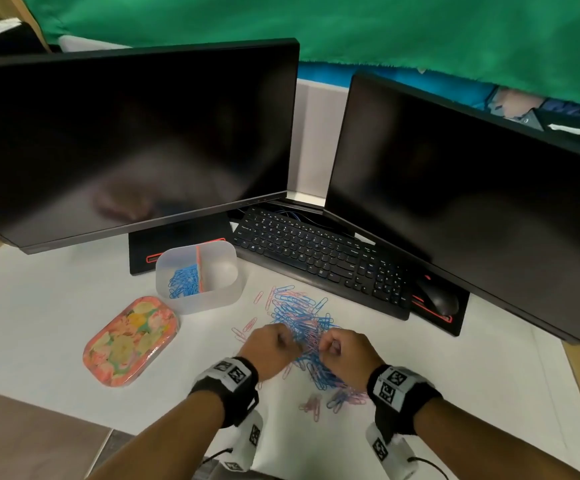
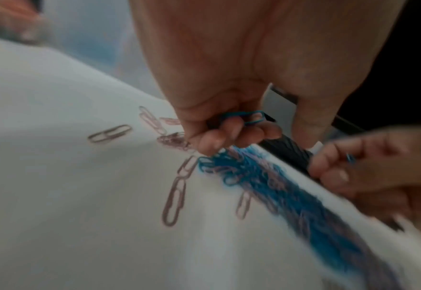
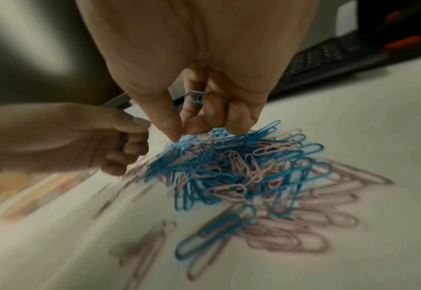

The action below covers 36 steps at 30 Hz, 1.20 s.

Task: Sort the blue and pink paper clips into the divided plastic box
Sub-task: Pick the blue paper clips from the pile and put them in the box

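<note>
A tangled heap of blue and pink paper clips (image 1: 299, 317) lies on the white table in front of the keyboard. Both hands hover over its near side, fingers curled. My left hand (image 1: 271, 344) grips a blue clip (image 2: 244, 117) in its curled fingers. My right hand (image 1: 344, 348) also holds a blue clip (image 3: 194, 97) against its fingers, thumb tip down on the heap (image 3: 229, 162). The divided plastic box (image 1: 198, 275) stands to the upper left, with blue clips (image 1: 184, 282) in its left compartment; the right compartment looks bare.
A floral lid (image 1: 131, 339) lies left of the hands. A black keyboard (image 1: 319, 261) and mouse (image 1: 437, 299) sit behind the heap, under two dark monitors (image 1: 132, 140). Loose pink clips (image 1: 311, 405) are scattered near the wrists.
</note>
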Motion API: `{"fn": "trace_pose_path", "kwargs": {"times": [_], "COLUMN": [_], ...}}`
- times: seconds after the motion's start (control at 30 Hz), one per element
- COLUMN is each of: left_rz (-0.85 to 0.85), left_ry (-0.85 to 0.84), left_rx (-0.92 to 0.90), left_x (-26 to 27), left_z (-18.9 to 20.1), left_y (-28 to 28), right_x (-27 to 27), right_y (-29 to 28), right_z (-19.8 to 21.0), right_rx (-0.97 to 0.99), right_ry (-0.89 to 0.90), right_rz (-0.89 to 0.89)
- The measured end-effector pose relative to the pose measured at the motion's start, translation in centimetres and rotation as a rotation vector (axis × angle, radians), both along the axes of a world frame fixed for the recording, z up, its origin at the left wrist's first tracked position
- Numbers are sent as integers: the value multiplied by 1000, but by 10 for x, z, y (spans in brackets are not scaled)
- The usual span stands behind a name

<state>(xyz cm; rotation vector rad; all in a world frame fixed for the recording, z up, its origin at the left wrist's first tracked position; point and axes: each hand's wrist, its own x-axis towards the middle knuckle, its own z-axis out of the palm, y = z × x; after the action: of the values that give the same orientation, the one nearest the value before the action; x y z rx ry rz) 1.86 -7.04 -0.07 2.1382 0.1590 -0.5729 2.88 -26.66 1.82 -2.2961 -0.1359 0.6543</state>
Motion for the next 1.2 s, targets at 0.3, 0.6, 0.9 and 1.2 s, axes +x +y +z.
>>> {"fn": "trace_pose_path", "kwargs": {"times": [0.3, 0.6, 0.9, 1.2], "left_rz": [-318, -189, 74, 499], "left_ry": [-223, -157, 40, 312], "left_rx": [393, 232, -148, -635], "left_x": [-7, -1, 7, 14], "left_z": [-14, -8, 5, 26], "left_y": [-13, 3, 18, 7], "right_x": [-22, -12, 2, 13], "right_y": [-10, -19, -40, -50], "right_z": [-9, -12, -6, 5], "right_rx": [-287, -255, -69, 250], "right_ry": [-187, -148, 66, 331], "right_rz": [271, 204, -99, -340]}}
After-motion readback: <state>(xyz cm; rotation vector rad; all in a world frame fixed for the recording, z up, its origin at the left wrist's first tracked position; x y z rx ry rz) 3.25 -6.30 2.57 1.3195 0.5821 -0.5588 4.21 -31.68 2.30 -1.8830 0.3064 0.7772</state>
